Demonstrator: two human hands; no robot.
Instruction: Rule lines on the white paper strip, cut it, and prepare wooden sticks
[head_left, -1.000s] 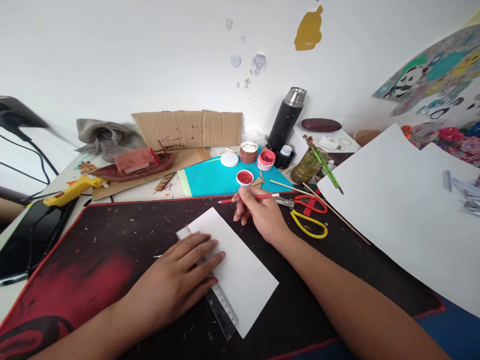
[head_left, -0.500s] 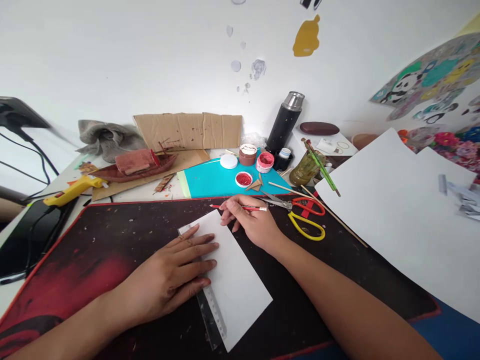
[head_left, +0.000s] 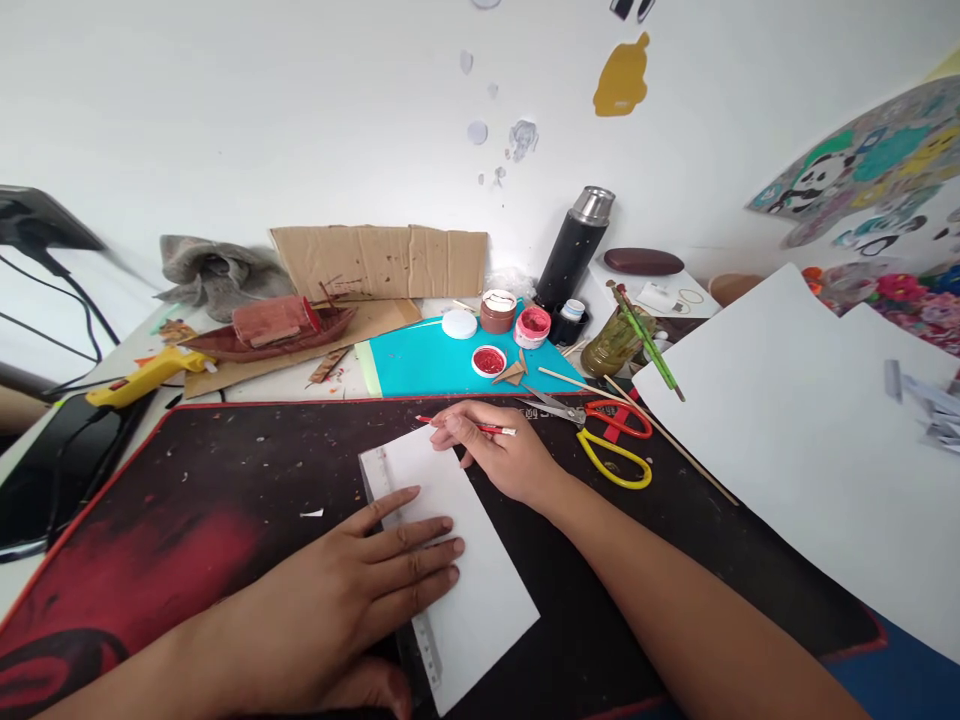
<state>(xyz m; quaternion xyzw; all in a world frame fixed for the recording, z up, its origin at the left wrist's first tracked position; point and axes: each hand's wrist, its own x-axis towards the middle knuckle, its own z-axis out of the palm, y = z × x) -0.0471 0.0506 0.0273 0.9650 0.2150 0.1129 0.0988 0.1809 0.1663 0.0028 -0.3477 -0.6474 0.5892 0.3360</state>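
With ruler [head_left: 426, 648] and paper [head_left: 487, 595] under my spread left hand [head_left: 360, 575], my right hand [head_left: 504, 452] gripping a pencil [head_left: 498, 430], no line shows yet

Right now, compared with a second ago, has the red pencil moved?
Yes. Judged against the scissors, the red pencil in the right hand has shifted to the left, away from them.
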